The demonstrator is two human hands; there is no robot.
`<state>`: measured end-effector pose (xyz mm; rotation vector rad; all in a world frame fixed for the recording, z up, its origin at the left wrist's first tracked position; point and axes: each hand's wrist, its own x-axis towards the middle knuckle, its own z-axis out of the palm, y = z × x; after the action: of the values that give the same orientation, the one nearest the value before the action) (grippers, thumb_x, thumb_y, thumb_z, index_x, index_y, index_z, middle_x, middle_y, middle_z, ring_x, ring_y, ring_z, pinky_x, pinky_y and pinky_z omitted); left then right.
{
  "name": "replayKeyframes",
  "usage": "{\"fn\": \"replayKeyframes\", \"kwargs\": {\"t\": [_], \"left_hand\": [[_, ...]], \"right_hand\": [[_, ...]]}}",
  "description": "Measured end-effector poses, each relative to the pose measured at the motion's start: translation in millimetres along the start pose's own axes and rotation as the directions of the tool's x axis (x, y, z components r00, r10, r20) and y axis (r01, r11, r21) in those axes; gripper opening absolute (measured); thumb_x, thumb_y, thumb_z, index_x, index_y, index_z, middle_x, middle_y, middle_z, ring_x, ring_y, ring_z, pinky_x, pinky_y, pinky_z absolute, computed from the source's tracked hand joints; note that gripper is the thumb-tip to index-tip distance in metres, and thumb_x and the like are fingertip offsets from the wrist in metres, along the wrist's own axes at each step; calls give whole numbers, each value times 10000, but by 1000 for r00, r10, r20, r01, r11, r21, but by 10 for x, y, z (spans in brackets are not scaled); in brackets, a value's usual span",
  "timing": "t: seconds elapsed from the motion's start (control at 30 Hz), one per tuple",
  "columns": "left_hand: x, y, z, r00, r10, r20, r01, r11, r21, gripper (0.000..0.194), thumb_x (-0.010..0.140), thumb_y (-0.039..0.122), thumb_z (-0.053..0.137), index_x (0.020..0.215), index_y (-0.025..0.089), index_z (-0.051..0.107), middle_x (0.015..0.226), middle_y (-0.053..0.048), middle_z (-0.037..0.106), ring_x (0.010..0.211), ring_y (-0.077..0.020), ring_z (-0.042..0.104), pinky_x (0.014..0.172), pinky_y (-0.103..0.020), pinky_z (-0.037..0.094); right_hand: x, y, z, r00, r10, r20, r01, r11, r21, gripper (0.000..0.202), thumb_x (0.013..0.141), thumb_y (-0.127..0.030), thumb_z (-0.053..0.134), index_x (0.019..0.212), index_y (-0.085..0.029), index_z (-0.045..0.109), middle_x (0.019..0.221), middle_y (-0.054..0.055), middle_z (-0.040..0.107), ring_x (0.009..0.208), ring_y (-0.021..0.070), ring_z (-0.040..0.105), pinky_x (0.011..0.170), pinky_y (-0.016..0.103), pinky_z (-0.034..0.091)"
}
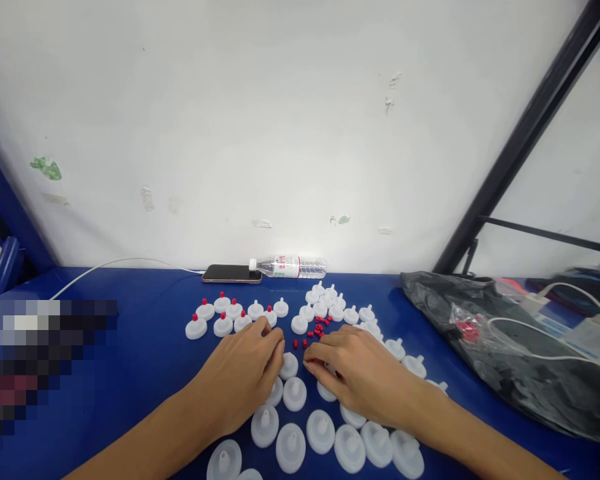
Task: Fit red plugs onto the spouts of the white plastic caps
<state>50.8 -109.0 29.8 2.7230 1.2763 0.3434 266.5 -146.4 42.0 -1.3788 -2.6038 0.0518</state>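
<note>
My left hand (254, 363) is over the middle of the spread of white spout caps, its fingers curled and closed. Whatever lies between those fingertips is hidden. Just behind it stand several white spout caps with red tips (196, 327), along with plain ones such as a white spout cap (281, 307). My right hand (357, 363) has thumb and fingers drawn together beside a small pile of red tip caps (320, 330); I cannot make out anything in its pinch. Between and below both hands, several white spout caps lie with their hollow undersides up, including one white cap (295, 394).
A plastic water bottle (300, 267) lies against the wall, touching a phone (231, 273) on a white cable (130, 260). On the right, a black plastic bag (500, 373) covers the blue table (145, 360), with a power strip (570, 327) and cords on it.
</note>
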Motion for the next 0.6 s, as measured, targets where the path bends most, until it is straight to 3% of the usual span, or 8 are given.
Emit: {"fn": "replayKeyframes", "kwargs": {"t": [0.6], "left_hand": [[-12, -14, 16, 1000, -6, -14, 5, 1000, -8, 333, 1026, 247, 275, 936, 211, 593, 945, -39, 573, 750, -182, 601, 644, -324, 404]], "right_hand": [[7, 52, 45, 999, -14, -31, 13, 999, -30, 233, 1028, -260, 448, 1038, -250, 680, 906, -11, 728, 819, 167, 662, 796, 309, 433]]}}
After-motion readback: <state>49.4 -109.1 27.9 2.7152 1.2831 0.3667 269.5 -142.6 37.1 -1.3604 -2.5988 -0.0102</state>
